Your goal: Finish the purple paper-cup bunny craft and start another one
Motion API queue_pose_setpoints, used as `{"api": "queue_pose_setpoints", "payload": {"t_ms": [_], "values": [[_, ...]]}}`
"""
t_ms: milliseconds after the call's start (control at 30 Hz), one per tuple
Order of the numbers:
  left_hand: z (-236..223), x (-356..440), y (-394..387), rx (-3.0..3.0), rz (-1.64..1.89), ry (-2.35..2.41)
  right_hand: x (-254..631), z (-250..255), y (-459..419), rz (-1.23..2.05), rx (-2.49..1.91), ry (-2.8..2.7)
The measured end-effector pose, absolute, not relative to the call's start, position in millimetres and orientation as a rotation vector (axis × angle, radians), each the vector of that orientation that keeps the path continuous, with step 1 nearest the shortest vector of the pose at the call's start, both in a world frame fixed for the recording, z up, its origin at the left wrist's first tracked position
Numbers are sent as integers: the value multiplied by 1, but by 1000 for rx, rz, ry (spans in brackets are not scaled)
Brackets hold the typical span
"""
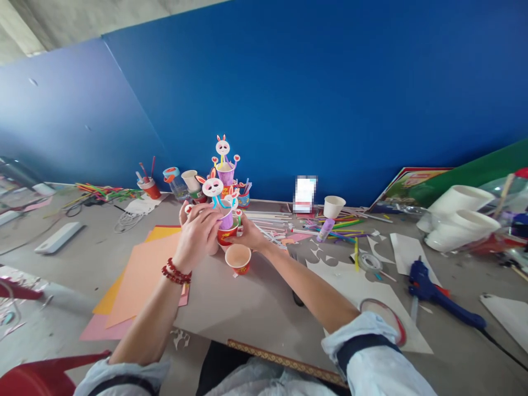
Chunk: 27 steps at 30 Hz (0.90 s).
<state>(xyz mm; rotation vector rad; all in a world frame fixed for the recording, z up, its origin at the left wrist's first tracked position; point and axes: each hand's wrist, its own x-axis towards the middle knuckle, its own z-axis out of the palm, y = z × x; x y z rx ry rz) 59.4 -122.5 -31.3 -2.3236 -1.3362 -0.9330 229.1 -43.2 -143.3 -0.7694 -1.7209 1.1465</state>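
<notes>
While right fingers are clamping a red paper cup, left fingers are touching a purple one.
Left grip is looking unclear.

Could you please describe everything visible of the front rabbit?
The front rabbit has a flat, white, paper-looking head with red-edged ears, pink around the eyes and blue strips below. It rises from a purple cup, the left hand close by, contact unclear; the right hand holds the red cup underneath.

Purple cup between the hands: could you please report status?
Left hand against purple cup, grip unclear; right hand holding red cup. Purple cup at red cup's mouth. Paper cup standing close in front.
</notes>
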Motion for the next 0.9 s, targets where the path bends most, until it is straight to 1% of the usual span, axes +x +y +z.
{"api": "queue_pose_setpoints", "payload": {"t_ms": [167,467,900], "values": [[-22,61,-128,-2355,-818,-1298,230,-144,-41,1108,-779,-1788],[-20,66,-124,-2345,-839,-1301,231,-144,-42,1045,-796,-1846],[-31,65,-115,-2308,-956,-1335,233,-142,-45,1001,-822,-1872]]}}
